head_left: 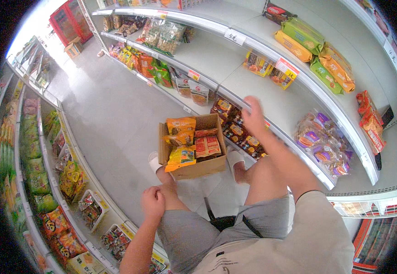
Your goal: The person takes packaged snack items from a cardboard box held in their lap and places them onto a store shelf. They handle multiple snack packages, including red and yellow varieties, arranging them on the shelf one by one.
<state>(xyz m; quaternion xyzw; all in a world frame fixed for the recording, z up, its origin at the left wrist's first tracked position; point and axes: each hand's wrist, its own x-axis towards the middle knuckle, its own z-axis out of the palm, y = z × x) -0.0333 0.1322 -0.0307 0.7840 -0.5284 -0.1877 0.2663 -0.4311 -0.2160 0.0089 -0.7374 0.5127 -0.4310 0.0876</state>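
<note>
An open cardboard box [198, 173] stands on the floor between my feet. In it lie orange snack bags [180, 128], a yellow snack bag [180, 157] and red-and-cream packets [208, 146]. Slightly blurred, my right hand [254, 114] is over the front edge of a shelf, above dark brown packages [234, 132] on the lowest shelf; no item shows in it, and its fingers are partly hidden. My left hand [153, 202] rests on my left knee, fingers curled, with nothing seen in it.
Yellow packs [258, 63] and clear bags of purple-labelled baked goods [321, 144] lie on the shelf at right. Green and orange packs [328, 65] are one shelf higher. At left, another shelf rack [71, 150] holds snack bags. A carton [73, 48] stands in the aisle by a red cabinet [71, 22].
</note>
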